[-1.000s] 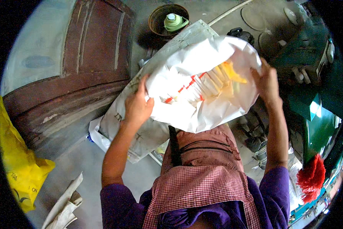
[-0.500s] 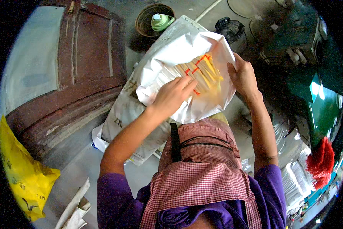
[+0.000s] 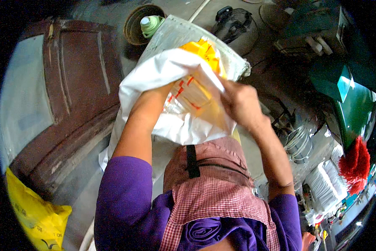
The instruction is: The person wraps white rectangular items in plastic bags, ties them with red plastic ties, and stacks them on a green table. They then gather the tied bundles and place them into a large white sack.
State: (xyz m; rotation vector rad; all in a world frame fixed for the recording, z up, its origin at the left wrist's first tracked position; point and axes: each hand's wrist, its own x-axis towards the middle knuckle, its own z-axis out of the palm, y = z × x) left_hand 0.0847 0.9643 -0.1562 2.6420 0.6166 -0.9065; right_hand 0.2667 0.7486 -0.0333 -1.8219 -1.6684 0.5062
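A white plastic sack [image 3: 163, 62] lies open in front of me, with an orange-yellow patch [image 3: 204, 52] showing at its far side. Inside it are pale, slim bundles [image 3: 188, 94] with red bands; their exact kind is unclear. My left forearm [image 3: 144, 113] reaches into the mouth of the sack, and the hand's fingers are hidden behind its folded rim. At the right side, my right hand [image 3: 242, 102] is closed on the sack's rim, slightly blurred.
Beneath the sack stands a pale, worn slab or box [image 3: 184, 31]. Behind it are a round bin [image 3: 131, 31] with a light green jug [image 3: 150, 26] and a dark machine [image 3: 232, 25]. A yellow bag [image 3: 37, 213] lies at the left, a red fluffy thing [image 3: 355, 165] at the right.
My left hand has gone deeper into the sack, out of sight. The right hand has shifted left and lower with the rim, and the orange-yellow patch has come into view.
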